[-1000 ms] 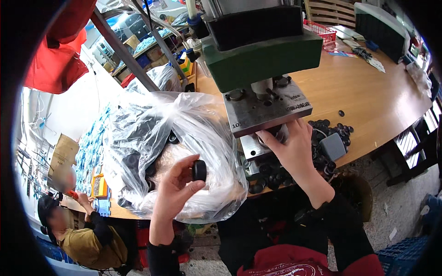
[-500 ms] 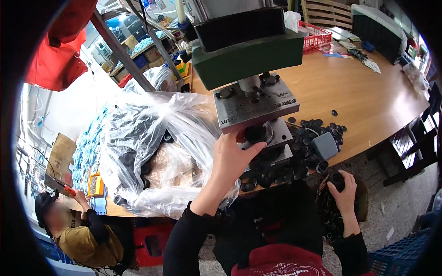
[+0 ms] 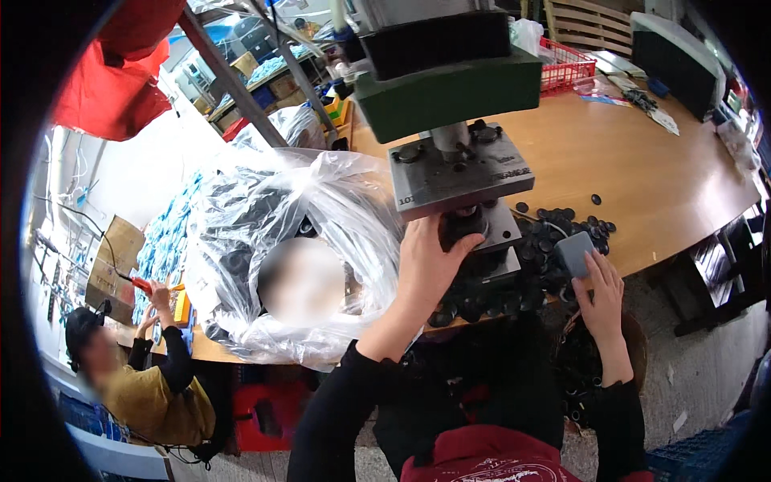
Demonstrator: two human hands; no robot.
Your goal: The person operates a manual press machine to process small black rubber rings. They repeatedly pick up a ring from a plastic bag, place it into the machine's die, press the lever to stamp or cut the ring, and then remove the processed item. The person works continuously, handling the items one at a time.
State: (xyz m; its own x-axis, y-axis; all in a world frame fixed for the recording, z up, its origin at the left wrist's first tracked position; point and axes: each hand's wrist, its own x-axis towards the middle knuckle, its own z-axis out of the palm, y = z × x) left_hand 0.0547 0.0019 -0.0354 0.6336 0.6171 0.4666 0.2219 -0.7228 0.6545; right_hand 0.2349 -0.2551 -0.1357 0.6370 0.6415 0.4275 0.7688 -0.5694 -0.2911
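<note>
My left hand (image 3: 430, 261) reaches under the steel upper plate (image 3: 462, 178) of a bench press (image 3: 446, 96). Its thumb and fingers close round a black round part (image 3: 458, 229) on the lower die; the fingertips are partly hidden. Flat fingers of my right hand (image 3: 601, 299) rest against a small grey box (image 3: 573, 254) with a cable, and nothing is held in that hand. Many black round caps (image 3: 534, 249) lie loose around the die and beside the box.
A clear plastic bag (image 3: 345, 193) with dark parts spreads left of the press. Below the table edge on the right stands a basket (image 3: 636, 345) of black parts. A red crate (image 3: 566, 68) sits behind. At far left, a co-worker (image 3: 161, 402) holds a red-handled tool (image 3: 141, 285).
My right hand has let go of a black round part over the basket and moved up to the grey box. My left hand stays at the die. The view has shifted slightly.
</note>
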